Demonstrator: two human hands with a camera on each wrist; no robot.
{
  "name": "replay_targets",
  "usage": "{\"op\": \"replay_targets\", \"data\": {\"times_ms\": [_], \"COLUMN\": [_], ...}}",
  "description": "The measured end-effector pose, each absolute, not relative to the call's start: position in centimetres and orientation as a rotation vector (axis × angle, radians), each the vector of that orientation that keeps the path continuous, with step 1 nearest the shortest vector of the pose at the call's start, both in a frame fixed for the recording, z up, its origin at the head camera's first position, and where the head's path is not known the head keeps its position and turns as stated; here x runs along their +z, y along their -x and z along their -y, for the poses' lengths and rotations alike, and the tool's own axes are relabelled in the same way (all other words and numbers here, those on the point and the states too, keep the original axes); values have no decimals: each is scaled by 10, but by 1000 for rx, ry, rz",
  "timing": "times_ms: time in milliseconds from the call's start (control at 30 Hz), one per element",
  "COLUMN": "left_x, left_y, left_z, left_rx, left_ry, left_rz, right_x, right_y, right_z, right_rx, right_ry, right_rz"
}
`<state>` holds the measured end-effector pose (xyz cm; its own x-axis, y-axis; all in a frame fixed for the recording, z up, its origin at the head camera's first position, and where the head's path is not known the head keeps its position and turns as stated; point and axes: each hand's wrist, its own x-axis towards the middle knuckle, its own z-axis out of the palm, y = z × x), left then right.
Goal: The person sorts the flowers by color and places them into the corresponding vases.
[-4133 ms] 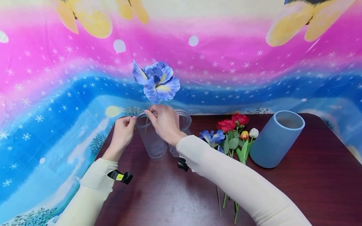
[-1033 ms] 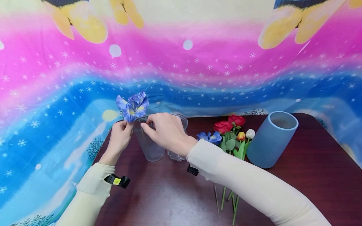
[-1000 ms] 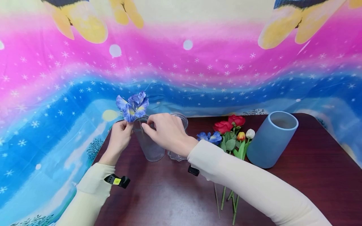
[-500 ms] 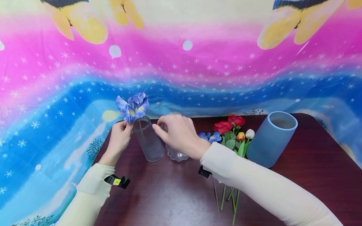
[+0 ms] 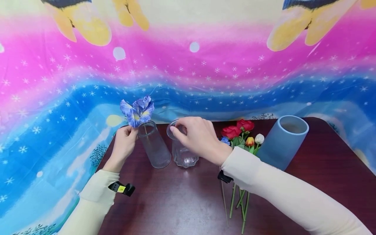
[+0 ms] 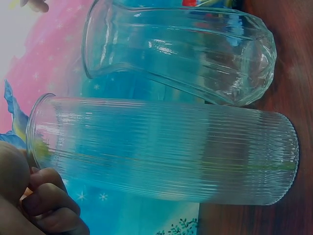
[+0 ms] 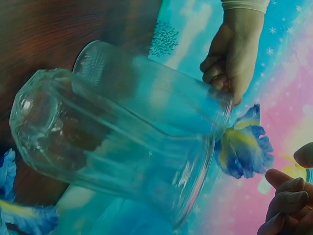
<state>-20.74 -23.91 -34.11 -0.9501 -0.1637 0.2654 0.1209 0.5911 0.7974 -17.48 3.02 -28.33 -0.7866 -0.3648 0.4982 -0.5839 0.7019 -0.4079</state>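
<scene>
A blue iris [image 5: 137, 112] stands in the tall ribbed glass vase [image 5: 155, 148], its bloom leaning left over the rim and its stem running down inside. My left hand [image 5: 124, 145] pinches that vase at its rim with thumb and fingers, just under the bloom. In the left wrist view the fingertips [image 6: 49, 198] are right at the rim. My right hand [image 5: 201, 135] hangs over the second vase, a clear fluted glass one [image 5: 185, 157]. Its fingers are loosely curled with nothing between them; in the right wrist view those fingers [image 7: 288, 203] are apart from the vase mouth.
Right of the glass vases lie red roses [image 5: 236, 130], an orange tulip [image 5: 249, 141], a white tulip [image 5: 259, 139] and another blue iris [image 5: 225, 140], partly behind my right arm. A blue-grey vase [image 5: 283, 145] stands at the right on the dark wooden table [image 5: 176, 202].
The iris has sunk lower into the ribbed vase and leans left. My right hand has let go of it and moved right, over the fluted vase. The left hand has stayed at the rim.
</scene>
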Motion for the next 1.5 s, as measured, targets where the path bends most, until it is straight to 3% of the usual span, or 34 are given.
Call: {"op": "replay_targets", "data": {"times_ms": [667,1500], "left_x": [-337,-339], "left_y": [207,206], "left_z": [239,239], "left_rx": [-1282,-1260], "left_ry": [-25,-8], "left_rz": [2516,2527], "right_x": [-296,-341], "right_y": [179,167], "right_z": [-73,-114], "right_rx": [726,618], "right_ry": [-658,-639], "right_rz": [2593,2745]}}
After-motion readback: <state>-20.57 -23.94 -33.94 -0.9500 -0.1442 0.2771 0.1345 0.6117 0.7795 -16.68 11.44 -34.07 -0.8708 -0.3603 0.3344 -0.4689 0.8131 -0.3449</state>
